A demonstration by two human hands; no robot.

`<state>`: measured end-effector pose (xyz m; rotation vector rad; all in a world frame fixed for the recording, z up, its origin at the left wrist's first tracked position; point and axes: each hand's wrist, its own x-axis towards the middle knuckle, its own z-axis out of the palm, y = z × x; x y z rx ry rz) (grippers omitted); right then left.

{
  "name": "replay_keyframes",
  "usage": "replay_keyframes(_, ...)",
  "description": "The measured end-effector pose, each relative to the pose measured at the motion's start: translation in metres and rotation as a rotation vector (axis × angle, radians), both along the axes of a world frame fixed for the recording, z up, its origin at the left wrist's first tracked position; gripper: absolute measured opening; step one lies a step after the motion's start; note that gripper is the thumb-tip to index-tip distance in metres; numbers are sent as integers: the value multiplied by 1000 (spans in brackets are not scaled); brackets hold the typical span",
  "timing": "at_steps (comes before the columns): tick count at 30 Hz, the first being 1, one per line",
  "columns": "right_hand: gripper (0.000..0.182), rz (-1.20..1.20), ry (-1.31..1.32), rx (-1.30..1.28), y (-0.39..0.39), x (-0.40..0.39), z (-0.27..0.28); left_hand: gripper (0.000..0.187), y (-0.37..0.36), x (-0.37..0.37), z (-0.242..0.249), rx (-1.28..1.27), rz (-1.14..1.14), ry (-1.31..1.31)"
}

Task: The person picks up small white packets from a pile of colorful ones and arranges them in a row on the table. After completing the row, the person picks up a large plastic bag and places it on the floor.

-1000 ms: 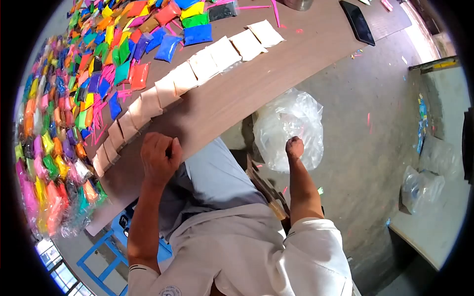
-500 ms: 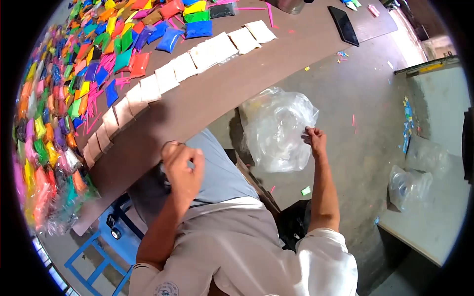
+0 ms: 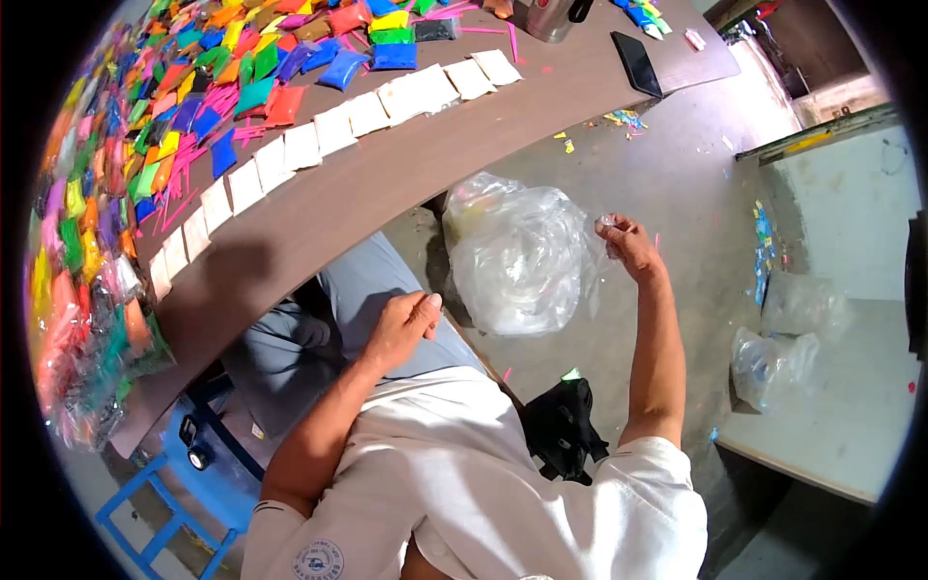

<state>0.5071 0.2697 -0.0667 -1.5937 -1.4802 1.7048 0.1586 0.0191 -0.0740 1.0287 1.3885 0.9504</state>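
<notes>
To the right of the table, my right hand [image 3: 630, 249] pinches a crumpled bit of clear plastic at the edge of a big clear plastic bag [image 3: 522, 256]. The bag bulges with crumpled clear plastic. Over my grey-trousered lap, my left hand [image 3: 404, 329] is closed with its fingers curled in; whatever it may hold is hidden. Ahead of it, a row of pale flat packets [image 3: 302, 147] runs along the table edge, the packets side by side.
Many colourful small packets [image 3: 256, 68] and pink sticks [image 3: 217, 101] cover the brown table [image 3: 319, 208]. A phone [image 3: 635, 65] and metal cup [image 3: 556, 17] lie further right. A blue stool [image 3: 208, 464], black bag [image 3: 561, 425] and plastic bags [image 3: 773, 367] are nearby.
My left hand has lowered and moved right, away from the table edge, onto my lap. My right hand has lifted slightly with clear plastic in its fingers. The view has shifted a little.
</notes>
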Motion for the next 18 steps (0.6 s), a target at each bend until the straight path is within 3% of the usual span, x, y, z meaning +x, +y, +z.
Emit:
replay_keyframes(3,17,-80,205,-175,5,11,-8,47,5,-3,5,5,-16,-1)
replay_keyframes(6,18,-245,199,-220,-5,-2,-12,51,10,0,12,-37,-39,18)
replay_keyframes(11,24,-183,189,-283,-14,-7,-20,61,36,23,-4,-104,-128,129)
replay_keyframes(18,23,-297,258,-277,-51,-40,-39,62,71,77,-24,67,-331,305)
